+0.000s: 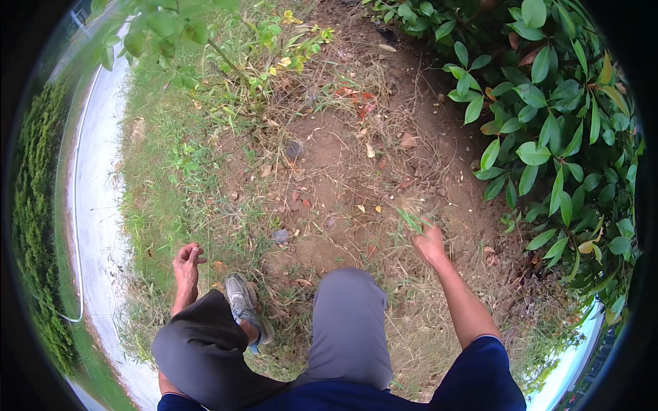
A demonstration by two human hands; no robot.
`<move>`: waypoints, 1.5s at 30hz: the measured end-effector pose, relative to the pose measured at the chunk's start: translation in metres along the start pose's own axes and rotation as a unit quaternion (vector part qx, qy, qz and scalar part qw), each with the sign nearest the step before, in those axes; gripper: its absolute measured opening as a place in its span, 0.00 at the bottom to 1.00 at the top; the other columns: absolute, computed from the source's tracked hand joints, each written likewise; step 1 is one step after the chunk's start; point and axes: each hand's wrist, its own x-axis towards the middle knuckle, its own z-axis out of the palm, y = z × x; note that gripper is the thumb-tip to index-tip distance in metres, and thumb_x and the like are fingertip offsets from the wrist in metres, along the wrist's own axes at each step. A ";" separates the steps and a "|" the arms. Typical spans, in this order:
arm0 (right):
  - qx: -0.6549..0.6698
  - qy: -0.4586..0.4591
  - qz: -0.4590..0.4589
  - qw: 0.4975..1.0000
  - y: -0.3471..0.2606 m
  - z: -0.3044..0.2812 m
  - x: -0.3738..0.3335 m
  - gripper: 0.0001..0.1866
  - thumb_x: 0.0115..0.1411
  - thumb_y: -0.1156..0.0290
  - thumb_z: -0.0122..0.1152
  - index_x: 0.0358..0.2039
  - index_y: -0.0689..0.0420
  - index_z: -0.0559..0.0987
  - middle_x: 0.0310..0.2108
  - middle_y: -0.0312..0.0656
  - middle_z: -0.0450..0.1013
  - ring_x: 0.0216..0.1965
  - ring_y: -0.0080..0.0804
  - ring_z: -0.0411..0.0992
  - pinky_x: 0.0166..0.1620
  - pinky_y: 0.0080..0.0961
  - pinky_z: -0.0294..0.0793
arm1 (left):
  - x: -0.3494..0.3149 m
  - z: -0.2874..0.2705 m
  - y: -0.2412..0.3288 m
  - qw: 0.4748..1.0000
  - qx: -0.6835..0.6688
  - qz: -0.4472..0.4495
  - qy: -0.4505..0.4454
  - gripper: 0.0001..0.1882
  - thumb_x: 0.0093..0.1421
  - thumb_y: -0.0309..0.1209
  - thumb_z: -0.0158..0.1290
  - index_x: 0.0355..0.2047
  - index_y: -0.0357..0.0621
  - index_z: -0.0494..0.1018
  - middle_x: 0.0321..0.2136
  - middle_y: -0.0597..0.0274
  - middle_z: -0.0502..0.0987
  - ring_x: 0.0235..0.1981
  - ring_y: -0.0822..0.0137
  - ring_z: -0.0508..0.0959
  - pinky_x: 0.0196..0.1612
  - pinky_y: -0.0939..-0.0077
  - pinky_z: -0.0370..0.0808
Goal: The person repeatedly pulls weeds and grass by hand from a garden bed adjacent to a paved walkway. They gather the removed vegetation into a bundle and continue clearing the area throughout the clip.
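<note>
Far left there's a dense green hedge (40, 240), then a thin pale line (79, 260) running along the edge of a whitish path (103, 178), bent into a curve by the lens. Next comes a strip of short grass (154, 157), and the person's left hand (188, 262) hangs near it, just past the bent left knee, fingers curled in toward the thumb; can't tell if anything's pinched in there. The left leg is in dark gray trousers (205, 349), with a grayish sneaker (241, 296) planted beside it. Up top is a scraggly plant (257, 82) with some yellow leaves, and below it a small gray stone (281, 235) sits on the brown dirt (325, 171). The right knee pokes up mid-view. Right of that, the tuft of grass (410, 219), green with some dry-looking strands, is over the dirt in the right hand (428, 243), which has its fingers closed around it. Then there's a dark blue sleeve (480, 377), and a big glossy-leaved bush (541, 130) fills the upper right.
</note>
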 end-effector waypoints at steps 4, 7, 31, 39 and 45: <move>-0.165 0.162 -0.309 0.923 -0.091 0.039 0.130 0.14 0.43 0.77 0.52 0.33 0.56 0.77 0.21 0.50 0.71 0.26 0.48 0.73 0.31 0.43 0.72 | -0.011 -0.018 0.002 0.999 -0.012 -0.020 0.026 0.14 0.59 0.33 0.52 0.40 0.35 0.72 0.31 0.56 0.76 0.27 0.68 0.76 0.33 0.77 0.73; -0.275 0.095 -0.308 0.906 -0.176 0.057 0.193 0.09 0.48 0.73 0.51 0.30 0.56 0.78 0.32 0.49 0.71 0.34 0.48 0.73 0.35 0.43 0.72 | -0.026 -0.045 0.001 0.998 -0.013 -0.045 0.053 0.13 0.59 0.32 0.52 0.40 0.34 0.72 0.31 0.56 0.76 0.26 0.68 0.76 0.33 0.77 0.73; -0.397 0.111 -0.296 0.862 -0.233 0.129 0.361 0.11 0.54 0.67 0.46 0.28 0.52 0.78 0.35 0.42 0.75 0.42 0.39 0.72 0.43 0.36 0.69 | -0.047 -0.100 -0.025 0.990 -0.029 -0.114 0.077 0.09 0.59 0.28 0.52 0.37 0.34 0.72 0.30 0.55 0.76 0.27 0.67 0.77 0.33 0.75 0.74; -0.291 0.103 -0.314 0.898 -0.187 0.137 0.264 0.12 0.43 0.69 0.55 0.30 0.58 0.75 0.20 0.52 0.72 0.24 0.52 0.72 0.31 0.44 0.71 | -0.055 -0.096 -0.022 0.988 -0.072 -0.083 0.110 0.09 0.59 0.27 0.51 0.37 0.34 0.72 0.30 0.55 0.76 0.26 0.67 0.77 0.32 0.76 0.75; -0.277 0.078 -0.202 0.936 -0.046 0.081 0.148 0.10 0.43 0.70 0.57 0.27 0.59 0.75 0.22 0.53 0.72 0.28 0.53 0.72 0.32 0.43 0.71 | -0.051 -0.081 -0.018 0.988 -0.076 -0.070 0.111 0.11 0.60 0.30 0.50 0.40 0.34 0.72 0.31 0.55 0.77 0.27 0.67 0.77 0.34 0.75 0.74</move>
